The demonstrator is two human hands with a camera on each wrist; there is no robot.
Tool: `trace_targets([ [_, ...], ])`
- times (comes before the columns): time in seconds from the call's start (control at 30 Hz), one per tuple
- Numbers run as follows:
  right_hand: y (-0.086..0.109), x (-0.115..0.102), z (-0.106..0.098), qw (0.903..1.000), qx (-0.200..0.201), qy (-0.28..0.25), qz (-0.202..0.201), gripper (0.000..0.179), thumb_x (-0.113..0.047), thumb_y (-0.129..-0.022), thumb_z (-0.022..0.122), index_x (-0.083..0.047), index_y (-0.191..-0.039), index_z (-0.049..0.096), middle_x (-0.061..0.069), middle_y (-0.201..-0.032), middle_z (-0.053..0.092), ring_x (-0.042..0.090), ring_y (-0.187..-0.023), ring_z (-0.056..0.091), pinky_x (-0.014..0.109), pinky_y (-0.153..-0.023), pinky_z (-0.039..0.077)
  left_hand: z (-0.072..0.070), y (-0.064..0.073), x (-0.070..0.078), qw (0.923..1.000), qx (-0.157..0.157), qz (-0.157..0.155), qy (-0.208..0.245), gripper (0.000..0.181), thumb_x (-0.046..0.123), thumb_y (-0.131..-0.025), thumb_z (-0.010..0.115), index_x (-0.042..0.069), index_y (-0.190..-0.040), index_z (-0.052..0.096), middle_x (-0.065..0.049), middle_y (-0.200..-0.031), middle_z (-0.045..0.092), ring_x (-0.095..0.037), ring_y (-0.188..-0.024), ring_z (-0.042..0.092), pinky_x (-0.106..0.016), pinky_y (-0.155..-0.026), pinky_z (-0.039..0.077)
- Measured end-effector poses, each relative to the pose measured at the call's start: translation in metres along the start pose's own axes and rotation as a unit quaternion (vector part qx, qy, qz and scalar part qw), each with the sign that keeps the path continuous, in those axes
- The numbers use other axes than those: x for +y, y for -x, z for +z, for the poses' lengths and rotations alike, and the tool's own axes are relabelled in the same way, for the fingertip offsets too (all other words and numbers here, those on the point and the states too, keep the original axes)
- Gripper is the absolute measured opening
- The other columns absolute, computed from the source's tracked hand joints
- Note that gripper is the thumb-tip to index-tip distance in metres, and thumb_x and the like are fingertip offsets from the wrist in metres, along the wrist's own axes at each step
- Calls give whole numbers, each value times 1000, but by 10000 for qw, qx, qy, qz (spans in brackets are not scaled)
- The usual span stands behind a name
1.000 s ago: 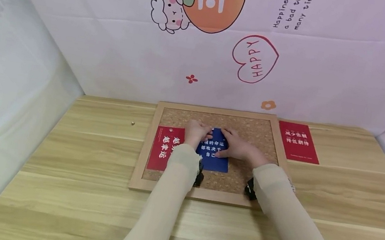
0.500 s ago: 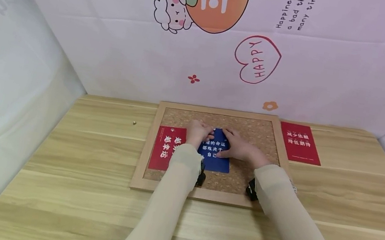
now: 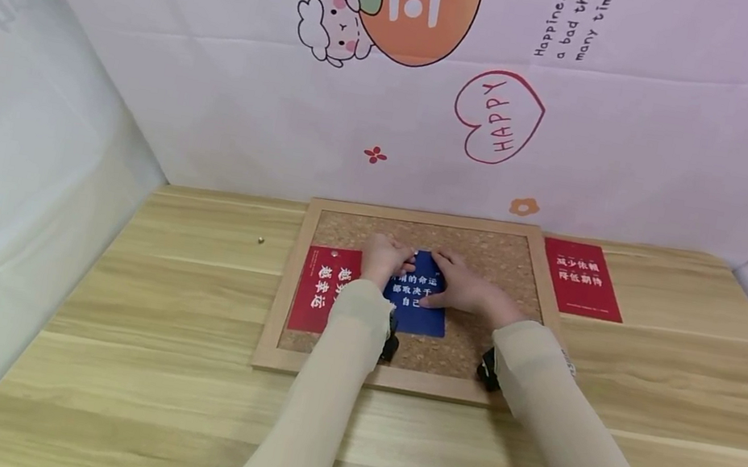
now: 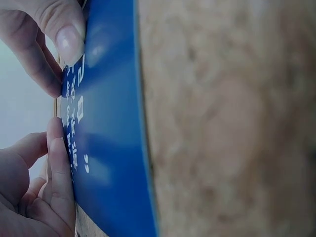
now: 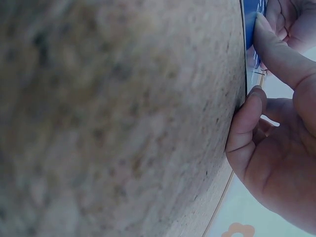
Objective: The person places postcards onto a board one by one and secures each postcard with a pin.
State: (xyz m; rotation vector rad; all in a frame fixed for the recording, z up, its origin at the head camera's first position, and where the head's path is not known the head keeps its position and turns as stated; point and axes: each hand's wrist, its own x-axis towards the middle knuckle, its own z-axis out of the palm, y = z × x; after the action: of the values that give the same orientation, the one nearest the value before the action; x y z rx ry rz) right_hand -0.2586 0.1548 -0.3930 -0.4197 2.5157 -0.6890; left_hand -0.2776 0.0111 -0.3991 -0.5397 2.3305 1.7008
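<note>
A blue card [image 3: 421,318] with white characters lies on the framed cork board [image 3: 488,252]. My left hand [image 3: 386,258] is at the card's top edge, fingers curled, seeming to pinch a small pale pin [image 3: 416,253]; the fingers cover most of that spot. In the left wrist view the left hand's [image 4: 42,192] fingertips meet the card's surface. My right hand [image 3: 464,285] spreads over the card's right side. Its thumb [image 5: 264,34] presses on the card's face, while the other fingers touch the cork by the edge.
On the board's left, a red card [image 3: 315,293] carries a pin [image 3: 335,253] near its top; my left forearm partly covers it. Another red card [image 3: 581,279] lies on the table right of the board. A small metallic pin [image 3: 260,239] sits on the table at left.
Both hands stay at the blue card in nearly the same pose. The whole view shifts slightly with the head; no card has visibly moved on the board.
</note>
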Motion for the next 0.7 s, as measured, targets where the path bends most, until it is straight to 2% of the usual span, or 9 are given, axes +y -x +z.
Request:
trace_targets([
  [0.3, 0, 3, 0, 9997, -8, -225, -127, 101, -40, -85, 70, 0, -153, 7, 23, -159, 0, 45, -146, 6, 58, -117, 19, 0, -4, 0, 9999, -61, -80, -125, 25, 15, -94, 60, -1, -112, 67, -15, -100, 74, -4, -50, 55, -10, -43, 43],
  [0.53, 0, 3, 1, 9998, -4, -198, 29, 94, -31, -88, 68, 0, -153, 6, 22, -159, 0, 44, -146, 6, 57, -118, 17, 1, -3, 0, 9998, -50, -125, -134, 24, 16, -94, 60, 0, -111, 67, -14, -99, 74, -4, -50, 56, -11, -46, 46],
  [0.7, 0, 4, 1, 9998, 35, -200, -60, 100, -39, -85, 70, 0, -153, 8, 24, -159, 2, 45, -145, 8, 59, -117, 19, 1, -3, 1, 9997, -27, -106, -207, 23, 16, -94, 61, 1, -110, 67, -14, -99, 74, -5, -52, 57, -12, -47, 47],
])
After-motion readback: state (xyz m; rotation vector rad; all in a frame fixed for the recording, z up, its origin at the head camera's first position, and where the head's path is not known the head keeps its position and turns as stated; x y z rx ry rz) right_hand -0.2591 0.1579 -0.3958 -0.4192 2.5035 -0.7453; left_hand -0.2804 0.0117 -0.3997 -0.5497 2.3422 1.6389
